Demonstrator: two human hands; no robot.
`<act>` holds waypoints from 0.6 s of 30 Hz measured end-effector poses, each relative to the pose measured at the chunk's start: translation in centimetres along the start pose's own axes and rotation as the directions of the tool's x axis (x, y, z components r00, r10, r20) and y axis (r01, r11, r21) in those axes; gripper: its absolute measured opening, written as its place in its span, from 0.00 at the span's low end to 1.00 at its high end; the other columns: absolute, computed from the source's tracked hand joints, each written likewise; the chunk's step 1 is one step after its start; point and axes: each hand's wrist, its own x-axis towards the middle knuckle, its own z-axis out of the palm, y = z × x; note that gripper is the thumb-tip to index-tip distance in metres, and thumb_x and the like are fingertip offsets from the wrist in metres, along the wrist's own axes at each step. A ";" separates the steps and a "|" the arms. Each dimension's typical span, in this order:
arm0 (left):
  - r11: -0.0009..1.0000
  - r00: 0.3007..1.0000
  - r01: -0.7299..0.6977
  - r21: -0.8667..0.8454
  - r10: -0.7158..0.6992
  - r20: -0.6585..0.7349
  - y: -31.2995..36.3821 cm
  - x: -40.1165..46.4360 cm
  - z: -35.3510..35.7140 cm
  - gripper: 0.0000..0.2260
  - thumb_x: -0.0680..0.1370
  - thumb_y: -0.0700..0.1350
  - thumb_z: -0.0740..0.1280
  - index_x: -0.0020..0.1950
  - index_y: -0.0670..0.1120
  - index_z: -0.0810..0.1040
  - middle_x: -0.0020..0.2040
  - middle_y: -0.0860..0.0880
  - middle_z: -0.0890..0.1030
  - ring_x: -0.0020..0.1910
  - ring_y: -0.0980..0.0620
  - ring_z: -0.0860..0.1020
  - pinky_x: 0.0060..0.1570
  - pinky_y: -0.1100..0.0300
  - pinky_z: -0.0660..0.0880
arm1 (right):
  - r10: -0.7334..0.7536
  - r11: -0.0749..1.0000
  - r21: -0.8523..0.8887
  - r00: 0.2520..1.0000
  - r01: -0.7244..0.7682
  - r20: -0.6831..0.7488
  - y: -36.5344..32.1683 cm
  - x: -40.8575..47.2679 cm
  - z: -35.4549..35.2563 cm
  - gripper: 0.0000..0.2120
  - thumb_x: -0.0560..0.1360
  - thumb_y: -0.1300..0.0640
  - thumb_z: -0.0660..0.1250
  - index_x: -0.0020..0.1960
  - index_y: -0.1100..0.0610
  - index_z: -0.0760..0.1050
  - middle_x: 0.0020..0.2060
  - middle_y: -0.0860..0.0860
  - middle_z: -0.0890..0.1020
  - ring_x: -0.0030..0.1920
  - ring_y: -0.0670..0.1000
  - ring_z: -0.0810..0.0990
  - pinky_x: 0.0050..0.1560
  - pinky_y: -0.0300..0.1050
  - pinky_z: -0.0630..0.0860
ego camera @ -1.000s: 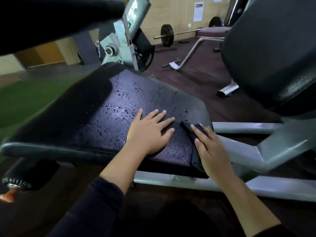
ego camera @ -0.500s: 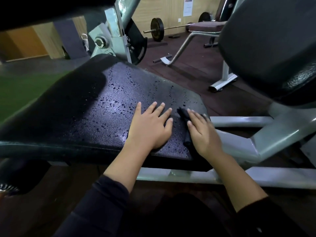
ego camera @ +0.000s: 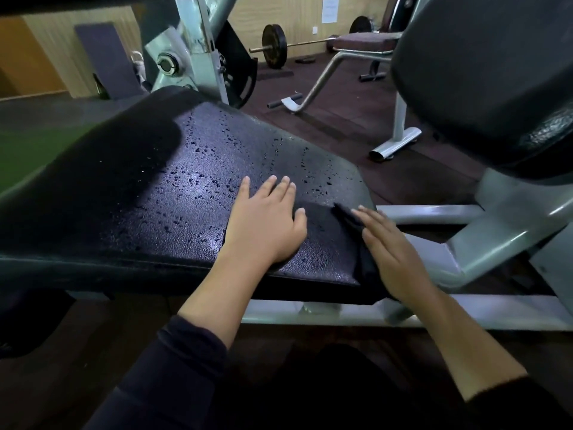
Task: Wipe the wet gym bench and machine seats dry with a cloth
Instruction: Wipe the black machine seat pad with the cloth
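left hand (ego camera: 263,225) lies flat, fingers straight, on the wet seat (ego camera: 173,193); right hand (ego camera: 390,252), grip wide, presses the dark cloth (ego camera: 356,243) at its edge.

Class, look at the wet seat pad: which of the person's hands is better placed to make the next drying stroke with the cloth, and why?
The right hand. Its straight fingers already press the dark cloth at the seat pad's right edge. The left hand lies flat and bare on the pad among droplets, touching no cloth.

Dim, wide-angle bowed edges — glare on wet seat (ego camera: 192,193).
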 end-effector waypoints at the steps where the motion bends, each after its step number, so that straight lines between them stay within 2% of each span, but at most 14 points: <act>1: 1.000 1.000 0.003 0.002 -0.003 0.000 0.0 0.0 0.0 0.26 0.82 0.55 0.46 0.80 0.48 0.52 0.80 0.53 0.51 0.78 0.55 0.49 0.75 0.44 0.42 | 0.050 0.999 -0.018 0.999 -0.050 0.015 0.0 1.3 0.2 0.18 0.80 0.53 0.54 0.69 0.50 0.68 0.71 0.47 0.67 0.74 0.48 0.58 0.72 0.38 0.50; 3: 1.000 1.000 0.009 -0.012 -0.009 0.002 0.0 0.1 -0.1 0.25 0.83 0.54 0.45 0.80 0.48 0.52 0.80 0.54 0.51 0.78 0.55 0.48 0.75 0.45 0.41 | 0.073 0.985 -0.160 0.996 -0.064 0.054 -0.7 3.7 1.1 0.23 0.79 0.49 0.49 0.72 0.54 0.65 0.72 0.52 0.66 0.74 0.50 0.59 0.74 0.41 0.47; 5: 0.999 1.000 0.016 -0.037 -0.016 -0.001 0.1 0.1 -0.2 0.24 0.83 0.53 0.44 0.80 0.49 0.53 0.79 0.54 0.52 0.78 0.56 0.49 0.75 0.46 0.41 | 0.043 0.960 -0.279 0.995 -0.015 0.095 -2.4 4.5 2.4 0.33 0.74 0.41 0.41 0.74 0.52 0.61 0.73 0.51 0.65 0.74 0.52 0.59 0.75 0.47 0.48; 6: 0.999 1.000 0.021 -0.044 -0.021 -0.009 0.1 0.1 -0.2 0.24 0.83 0.52 0.44 0.79 0.49 0.53 0.79 0.55 0.52 0.78 0.57 0.49 0.75 0.46 0.41 | 0.017 0.955 -0.295 0.994 0.015 0.105 -3.5 4.1 3.1 0.34 0.73 0.40 0.39 0.74 0.51 0.60 0.73 0.51 0.64 0.74 0.53 0.58 0.75 0.49 0.49; 10: 0.997 0.999 0.031 -0.067 -0.033 -0.028 0.0 0.1 -0.2 0.23 0.84 0.51 0.44 0.79 0.49 0.55 0.79 0.55 0.54 0.78 0.57 0.50 0.75 0.48 0.42 | -0.208 0.941 -0.256 0.975 0.222 0.083 -6.3 -1.0 3.5 0.25 0.79 0.48 0.46 0.73 0.52 0.64 0.72 0.48 0.66 0.74 0.53 0.59 0.74 0.49 0.53; 13: 0.999 0.999 0.019 -0.044 -0.021 -0.033 -0.1 0.0 -0.1 0.24 0.83 0.53 0.45 0.79 0.49 0.55 0.79 0.54 0.54 0.78 0.56 0.50 0.75 0.47 0.42 | -0.337 0.907 -0.238 0.938 0.346 0.079 -3.5 -3.5 1.3 0.21 0.80 0.54 0.50 0.72 0.55 0.66 0.71 0.48 0.67 0.74 0.46 0.58 0.74 0.44 0.53; 15: 1.000 0.999 0.018 -0.025 -0.018 -0.028 -0.1 -0.1 -0.1 0.25 0.83 0.54 0.46 0.79 0.49 0.54 0.79 0.53 0.53 0.78 0.55 0.50 0.76 0.46 0.42 | -0.274 0.937 -0.207 0.959 0.282 0.068 -1.3 -3.3 -0.1 0.21 0.80 0.52 0.49 0.71 0.53 0.66 0.70 0.46 0.68 0.73 0.44 0.58 0.74 0.41 0.53; 18: 1.000 1.000 0.013 -0.024 -0.014 -0.021 -0.1 0.0 -0.1 0.25 0.83 0.54 0.46 0.79 0.49 0.54 0.79 0.54 0.53 0.78 0.55 0.50 0.76 0.45 0.43 | -0.095 0.990 -0.102 0.995 0.097 0.029 -0.3 -0.7 -0.6 0.21 0.79 0.51 0.51 0.70 0.52 0.67 0.68 0.45 0.69 0.70 0.40 0.61 0.71 0.30 0.50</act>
